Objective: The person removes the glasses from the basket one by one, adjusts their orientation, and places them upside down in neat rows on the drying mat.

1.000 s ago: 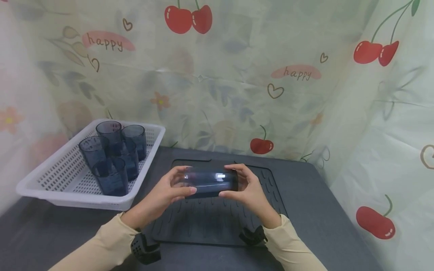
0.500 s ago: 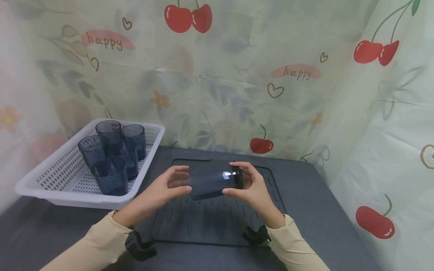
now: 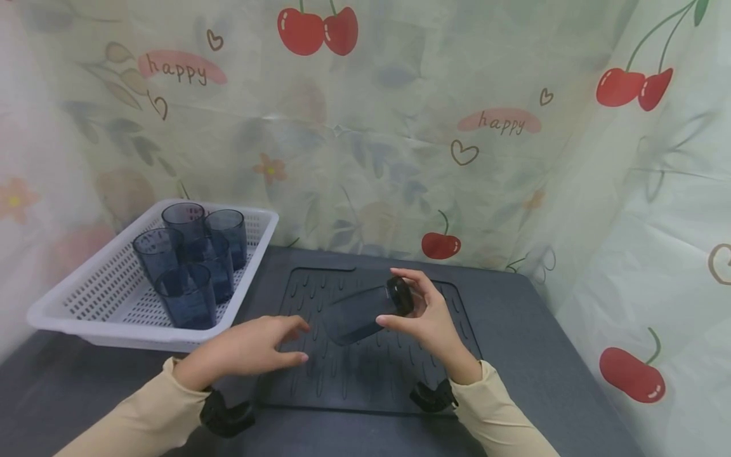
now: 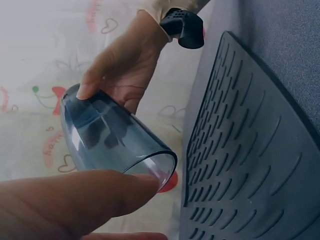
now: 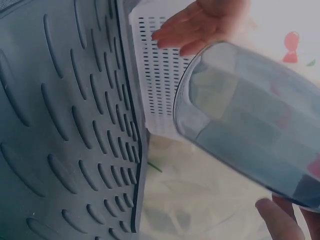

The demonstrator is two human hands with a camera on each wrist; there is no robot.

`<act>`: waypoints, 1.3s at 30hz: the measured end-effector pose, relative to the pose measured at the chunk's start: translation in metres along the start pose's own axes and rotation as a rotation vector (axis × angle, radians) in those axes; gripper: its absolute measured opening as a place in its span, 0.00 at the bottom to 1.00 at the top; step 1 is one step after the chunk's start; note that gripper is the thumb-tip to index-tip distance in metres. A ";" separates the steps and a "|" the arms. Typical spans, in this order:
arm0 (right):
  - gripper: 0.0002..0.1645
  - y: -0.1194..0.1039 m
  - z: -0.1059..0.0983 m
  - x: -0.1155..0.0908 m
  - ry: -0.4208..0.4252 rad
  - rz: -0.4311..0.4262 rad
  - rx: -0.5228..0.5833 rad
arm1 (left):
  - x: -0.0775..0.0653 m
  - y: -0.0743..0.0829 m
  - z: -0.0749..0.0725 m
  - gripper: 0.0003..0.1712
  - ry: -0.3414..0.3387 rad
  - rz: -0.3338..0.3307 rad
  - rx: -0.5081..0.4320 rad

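Note:
A translucent blue-grey drinking glass is held over the ridged dark mat in the head view. My right hand grips it near its thick dark base, thumb on the near side and fingers on the far side. The glass lies tilted, its rim pointing left and downward. My left hand is to the left of the rim with thumb and fingers spread, holding nothing. In the right wrist view the glass looks hollow, with a gap between its rim and the left fingers.
A white perforated basket stands at the left, with several matching glasses upright in it. The mat lies on a dark grey tabletop. A curtain printed with cherries hangs behind and along the sides.
My left hand has let go of the glass and moved left and toward me. The right hand keeps hold near the base, and the rim end has tipped downward.

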State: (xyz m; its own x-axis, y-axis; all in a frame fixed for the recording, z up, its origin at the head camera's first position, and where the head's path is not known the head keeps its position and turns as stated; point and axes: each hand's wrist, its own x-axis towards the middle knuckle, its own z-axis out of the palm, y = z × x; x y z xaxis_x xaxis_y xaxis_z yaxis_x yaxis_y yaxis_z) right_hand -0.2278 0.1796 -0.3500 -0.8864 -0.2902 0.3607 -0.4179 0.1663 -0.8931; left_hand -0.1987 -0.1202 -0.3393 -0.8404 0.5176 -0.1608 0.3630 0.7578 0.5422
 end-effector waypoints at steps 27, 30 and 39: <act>0.44 0.003 -0.021 0.013 0.101 0.073 -0.046 | -0.001 -0.005 0.009 0.25 -0.071 -0.020 0.025; 0.43 0.001 -0.025 0.017 0.112 0.091 -0.074 | 0.000 -0.006 0.009 0.25 -0.070 -0.025 0.029; 0.43 -0.001 -0.041 0.032 0.159 0.125 -0.170 | -0.001 -0.005 0.010 0.25 -0.071 -0.018 0.024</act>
State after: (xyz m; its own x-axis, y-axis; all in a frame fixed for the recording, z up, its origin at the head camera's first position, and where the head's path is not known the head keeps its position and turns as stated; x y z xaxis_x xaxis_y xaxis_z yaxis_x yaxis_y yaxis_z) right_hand -0.2639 0.2083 -0.3267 -0.9478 -0.1081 0.2999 -0.3186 0.3510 -0.8805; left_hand -0.1962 -0.1205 -0.3497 -0.8168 0.5296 -0.2289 0.3582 0.7765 0.5185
